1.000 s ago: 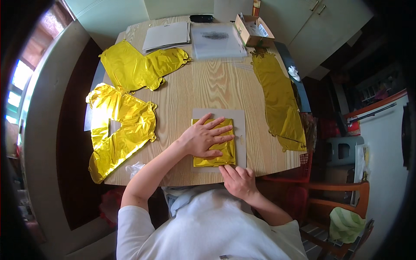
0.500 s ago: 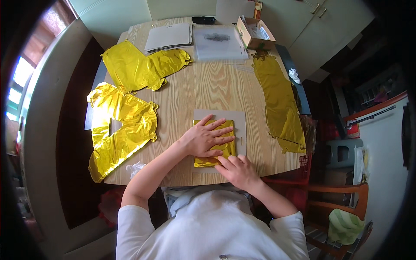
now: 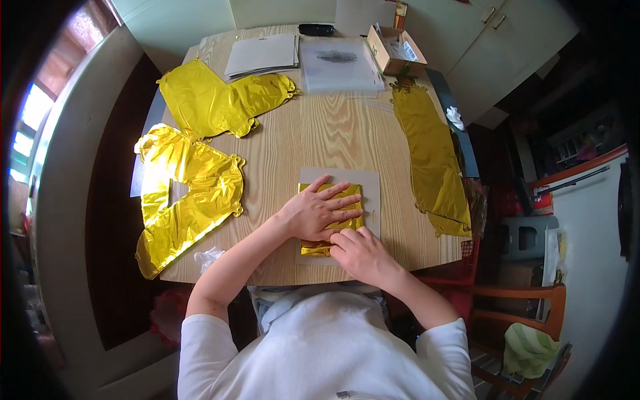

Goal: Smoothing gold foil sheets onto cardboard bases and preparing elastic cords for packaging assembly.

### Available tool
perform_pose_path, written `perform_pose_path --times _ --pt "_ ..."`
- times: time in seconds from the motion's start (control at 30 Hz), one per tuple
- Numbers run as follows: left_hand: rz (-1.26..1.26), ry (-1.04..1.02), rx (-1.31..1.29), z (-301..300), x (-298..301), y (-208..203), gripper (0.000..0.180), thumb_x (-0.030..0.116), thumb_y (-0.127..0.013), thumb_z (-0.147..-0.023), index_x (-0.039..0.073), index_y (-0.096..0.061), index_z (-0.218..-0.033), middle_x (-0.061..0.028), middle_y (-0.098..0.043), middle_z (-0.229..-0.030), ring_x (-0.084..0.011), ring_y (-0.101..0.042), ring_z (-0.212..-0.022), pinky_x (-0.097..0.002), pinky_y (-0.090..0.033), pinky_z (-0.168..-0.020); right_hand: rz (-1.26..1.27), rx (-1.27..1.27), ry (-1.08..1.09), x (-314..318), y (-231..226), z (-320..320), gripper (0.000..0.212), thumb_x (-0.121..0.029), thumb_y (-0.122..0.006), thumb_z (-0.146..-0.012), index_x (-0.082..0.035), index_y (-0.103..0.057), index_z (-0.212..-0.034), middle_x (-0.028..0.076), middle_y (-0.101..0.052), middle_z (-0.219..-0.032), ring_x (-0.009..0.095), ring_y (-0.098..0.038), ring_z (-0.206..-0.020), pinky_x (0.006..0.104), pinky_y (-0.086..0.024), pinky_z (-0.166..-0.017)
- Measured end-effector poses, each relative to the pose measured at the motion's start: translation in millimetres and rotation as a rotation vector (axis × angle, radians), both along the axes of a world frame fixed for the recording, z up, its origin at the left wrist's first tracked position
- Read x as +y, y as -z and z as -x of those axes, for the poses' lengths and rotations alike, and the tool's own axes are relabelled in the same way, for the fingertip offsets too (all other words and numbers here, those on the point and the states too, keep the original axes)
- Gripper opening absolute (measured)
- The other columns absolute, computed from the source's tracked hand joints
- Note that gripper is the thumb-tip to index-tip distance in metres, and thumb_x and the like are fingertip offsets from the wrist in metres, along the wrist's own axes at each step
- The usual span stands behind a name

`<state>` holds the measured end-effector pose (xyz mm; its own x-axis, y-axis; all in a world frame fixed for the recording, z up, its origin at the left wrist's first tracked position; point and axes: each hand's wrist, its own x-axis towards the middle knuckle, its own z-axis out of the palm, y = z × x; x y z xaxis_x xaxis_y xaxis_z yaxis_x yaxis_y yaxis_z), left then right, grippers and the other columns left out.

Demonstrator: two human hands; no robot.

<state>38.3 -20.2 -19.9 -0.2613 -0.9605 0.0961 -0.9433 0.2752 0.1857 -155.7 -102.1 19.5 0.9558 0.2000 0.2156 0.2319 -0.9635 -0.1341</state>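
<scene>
A gold foil balloon [image 3: 315, 251], folded into a flat rectangle, lies on a grey cardboard sheet [image 3: 372, 190] near the table's front edge. Pressing flat on the foil is my left hand [image 3: 313, 215], its fingers spread wide and pointing right. My right hand [image 3: 365, 257] is at the lower right of the packet, curled, with its fingertips on the foil's near edge beside my left thumb. The right fingertips are partly hidden. Two deflated gold foil balloons [image 3: 210, 100] lie spread out at the left, and another long gold foil balloon [image 3: 430, 150] lies at the right.
At the back of the wood-grain table [image 3: 333, 133] are stacked grey cardboard sheets [image 3: 263, 55], clear plastic bags [image 3: 340, 70], a black pouch [image 3: 316, 30] and a cardboard box [image 3: 403, 57] of packets. Crumpled white tissue [image 3: 209, 257] lies by my left forearm. A wooden chair [image 3: 520, 291] stands right.
My right hand has moved slightly up and left along the foil's near side, its fingers more curled in. The packet's near edge looks more rumpled. My left hand stays pressed in place.
</scene>
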Motion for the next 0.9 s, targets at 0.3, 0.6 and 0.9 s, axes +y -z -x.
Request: perform_pose_path --times 0.3,0.6,0.9 --pt "0.0 -0.008 -0.009 0.4 -0.1 0.7 0.061 0.052 -0.044 -0.089 0.029 -0.038 -0.146 0.0007 -0.032 -0.154 -0.0263 -0.024 -0.144 -0.0541 -0.011 -0.116 -0.065 0.041 -0.007 2.6 -0.9 -5.4 0.01 -0.015 -0.062 -0.077 -0.009 -0.06 -0.085 0.004 -0.051 -0.094 0.019 -0.05 -0.095 0.0336 -0.041 -0.081" --pt "-0.005 -0.004 -0.007 0.1 0.3 -0.2 0.063 0.05 -0.047 -0.088 0.029 -0.037 -0.146 0.001 -0.031 -0.154 -0.026 -0.023 -0.144 -0.0539 -0.011 -0.116 -0.018 0.048 0.005 6.3 1.9 -7.3 0.013 -0.016 -0.066 -0.072 -0.009 -0.061 -0.082 0.005 -0.051 -0.092 0.019 -0.05 -0.093 0.0337 -0.04 -0.08" --pt "-0.011 -0.006 -0.015 0.6 0.5 -1.0 0.065 0.051 -0.048 -0.087 0.029 -0.036 -0.147 0.0011 -0.031 -0.154 -0.026 -0.023 -0.144 -0.0543 -0.011 -0.116 0.029 0.004 0.01 9.7 9.0 -9.2 0.01 -0.017 -0.056 -0.08 -0.009 -0.062 -0.079 0.004 -0.052 -0.088 0.019 -0.05 -0.091 0.0331 -0.04 -0.079"
